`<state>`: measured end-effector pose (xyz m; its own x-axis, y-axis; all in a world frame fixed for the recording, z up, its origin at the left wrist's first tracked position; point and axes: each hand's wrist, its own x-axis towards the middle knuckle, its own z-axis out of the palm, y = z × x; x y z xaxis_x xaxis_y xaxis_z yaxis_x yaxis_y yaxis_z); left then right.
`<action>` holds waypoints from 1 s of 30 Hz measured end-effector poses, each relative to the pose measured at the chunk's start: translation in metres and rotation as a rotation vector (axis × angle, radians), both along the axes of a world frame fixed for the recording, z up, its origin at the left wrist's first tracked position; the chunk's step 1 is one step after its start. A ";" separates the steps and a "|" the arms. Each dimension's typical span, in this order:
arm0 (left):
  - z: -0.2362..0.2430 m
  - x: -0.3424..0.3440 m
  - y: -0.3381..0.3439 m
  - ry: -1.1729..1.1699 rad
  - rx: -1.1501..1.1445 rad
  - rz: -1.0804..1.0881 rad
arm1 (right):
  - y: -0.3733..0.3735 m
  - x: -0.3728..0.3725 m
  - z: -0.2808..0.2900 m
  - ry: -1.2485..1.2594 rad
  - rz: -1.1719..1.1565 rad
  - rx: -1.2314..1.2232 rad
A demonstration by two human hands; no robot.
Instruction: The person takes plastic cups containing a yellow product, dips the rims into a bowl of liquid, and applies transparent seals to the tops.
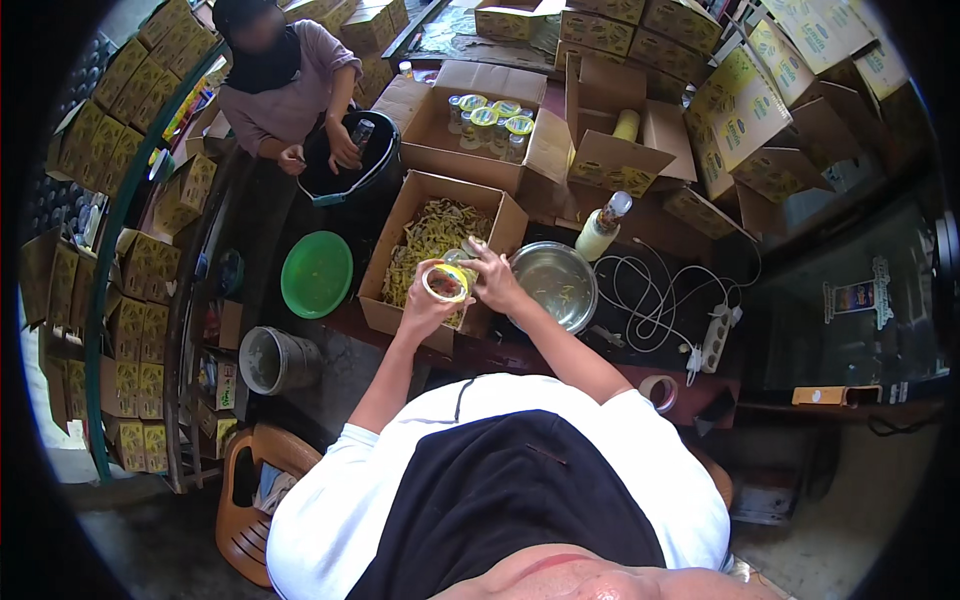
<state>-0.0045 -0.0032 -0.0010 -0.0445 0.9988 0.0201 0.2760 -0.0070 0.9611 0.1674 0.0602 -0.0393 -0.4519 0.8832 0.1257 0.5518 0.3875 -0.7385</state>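
My left hand is closed around a clear jar with a yellow band at its rim. The jar's round end is tilted toward me, and something dark and reddish shows within it. Against its far side, the fingers of my right hand are bent around the clear part; whether that is a second jar I cannot tell. Both hands are over the near right part of an open cardboard box heaped with small yellow packets. To the right of my right hand sits a shiny metal bowl with a few yellow bits in it.
A bottle stands behind the bowl, beside white cables and a power strip. Tape lies near the front edge. Yellow-lidded jars fill part of another box. At left are a green basin and a person with a dark bucket.
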 end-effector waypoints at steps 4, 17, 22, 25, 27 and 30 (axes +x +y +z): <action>0.006 -0.009 -0.005 0.112 0.004 0.001 | 0.012 0.017 -0.031 0.223 -0.169 -0.133; 0.005 0.030 0.003 0.203 -0.040 -0.156 | -0.021 0.122 -0.079 -0.485 -0.277 -0.207; 0.001 0.062 0.015 0.383 -0.065 -0.261 | -0.019 0.109 -0.020 0.041 -0.311 -0.093; 0.011 0.083 0.020 0.462 -0.108 -0.349 | -0.039 0.090 0.057 -0.149 -0.246 -0.026; 0.015 0.092 0.022 0.528 -0.114 -0.413 | -0.036 0.089 0.045 -0.210 -0.211 0.111; 0.023 0.098 0.021 0.588 -0.062 -0.473 | -0.034 0.093 0.034 -0.290 -0.150 0.258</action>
